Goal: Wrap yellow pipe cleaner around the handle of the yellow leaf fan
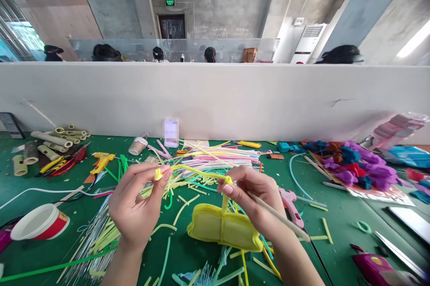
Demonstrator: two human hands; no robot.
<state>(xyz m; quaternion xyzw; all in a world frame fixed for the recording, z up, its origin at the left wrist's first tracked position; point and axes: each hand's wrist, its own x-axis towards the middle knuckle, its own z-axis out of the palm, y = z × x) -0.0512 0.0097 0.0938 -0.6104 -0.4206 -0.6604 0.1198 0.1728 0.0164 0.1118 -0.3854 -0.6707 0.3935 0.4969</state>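
Between my two hands stretches a thin yellow strip (195,169). My left hand (136,203) pinches its left end, where a small yellow tip shows beside the thumb. Thumb and forefinger of my right hand (257,196) close on the strip's knotted right end. A yellow stem runs down from that knot to a flat, two-lobed yellow craft piece (220,228), which hangs below my right hand above the table. A pale thin stick (285,219) passes through my right hand toward the forearm; how the fingers hold it is partly hidden.
Cut strips (218,158) and wires (89,241) cover the green table. Left are a yellow glue gun (101,161), pliers (72,158), bamboo tubes (53,139) and a paper cup (42,223). Right are a pink glue gun (291,205), purple crepe flowers (379,169) and scissors (399,252). A white partition (215,98) stands behind.
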